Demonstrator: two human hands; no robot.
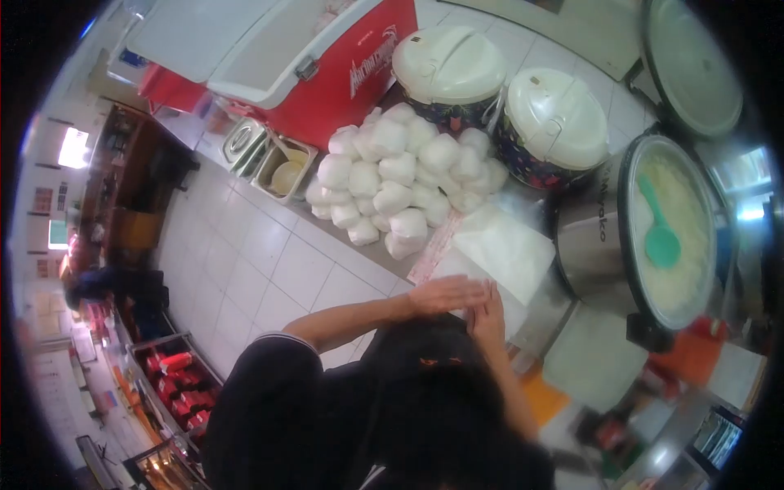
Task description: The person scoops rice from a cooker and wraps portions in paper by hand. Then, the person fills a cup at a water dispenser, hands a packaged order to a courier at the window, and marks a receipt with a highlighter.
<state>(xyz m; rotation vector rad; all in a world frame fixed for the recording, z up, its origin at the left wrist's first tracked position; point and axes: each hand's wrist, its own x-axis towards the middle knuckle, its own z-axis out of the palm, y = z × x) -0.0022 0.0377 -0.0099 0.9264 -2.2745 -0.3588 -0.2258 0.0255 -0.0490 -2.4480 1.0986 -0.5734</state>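
Observation:
My left hand point(445, 296) reaches in from the left, its fingers stretched out flat toward my right hand point(487, 314). Both meet at the near edge of the counter, fingers touching or overlapping, and no held thing shows between them. Just beyond lies a stack of white paper sheets point(505, 247), with a red-and-white printed strip point(434, 247) along its left side. A large heap of rounded white wrapped bundles point(398, 169) is piled behind the paper. To the right, a big open rice cooker point(584, 233) holds white rice point(690, 245) with a green rice paddle point(662, 245) on it.
Two lidded white tubs point(449, 65) point(555, 114) stand behind the heap. An open red cooler point(347, 77) is at the back left, beside a steel container point(283, 170). White floor tiles point(245, 245) extend left. A red crate point(175, 376) of bottles stands lower left.

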